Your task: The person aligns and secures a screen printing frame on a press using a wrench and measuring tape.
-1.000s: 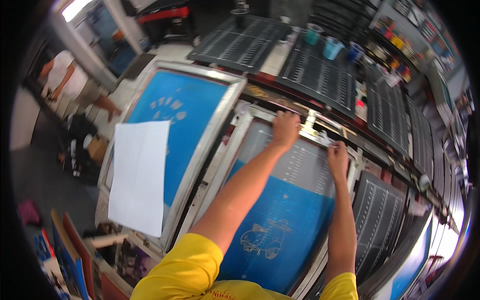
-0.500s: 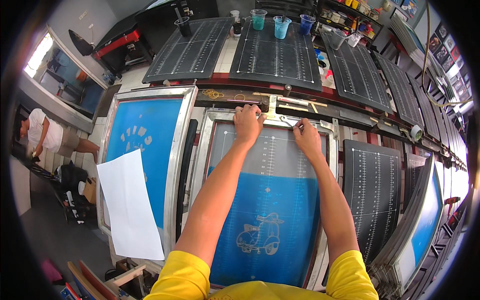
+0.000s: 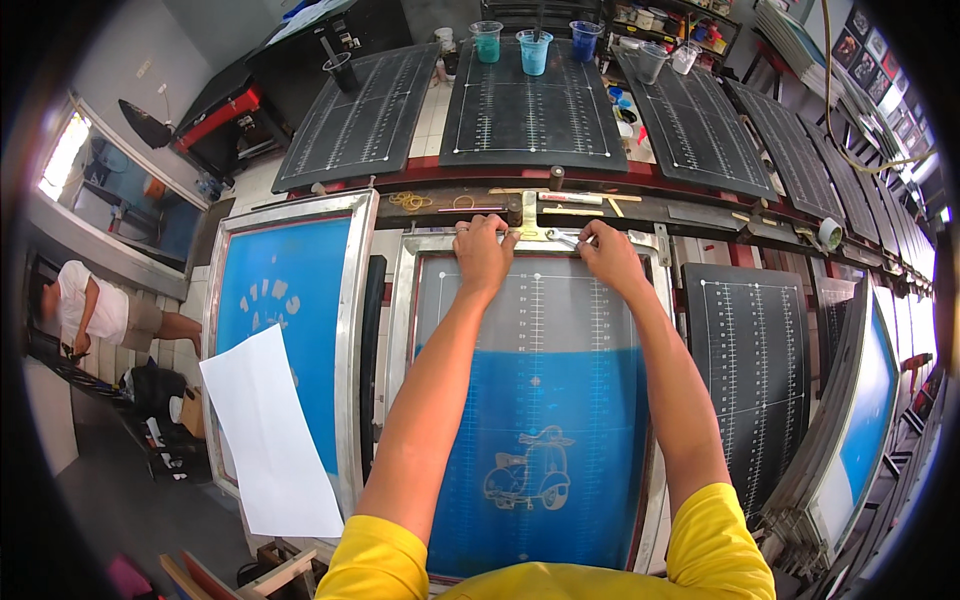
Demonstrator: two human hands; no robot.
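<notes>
A silk-screen frame (image 3: 655, 420) lies before me, its mesh (image 3: 590, 400) grey at the top and blue below with a scooter outline. At its far edge is a metal hinge clamp (image 3: 530, 215). My right hand (image 3: 612, 255) is closed around the end of a small wrench (image 3: 563, 238), whose head sits just right of the clamp. My left hand (image 3: 485, 258) is at the clamp's left side, fingers pinched at the frame's top edge. Whatever is between those fingers is hidden.
Left stands another framed blue screen (image 3: 360, 290) with a white paper sheet (image 3: 270, 440) over it. Black printing boards (image 3: 540, 110) line the far side, with paint cups (image 3: 535, 55) on them. More screens (image 3: 850, 430) lean at right. A person (image 3: 95, 305) is at far left.
The view has shifted slightly. Both hands stay by the clamp, and the wrench now lies at a flatter angle. The paper sheet still rests on the left screen.
</notes>
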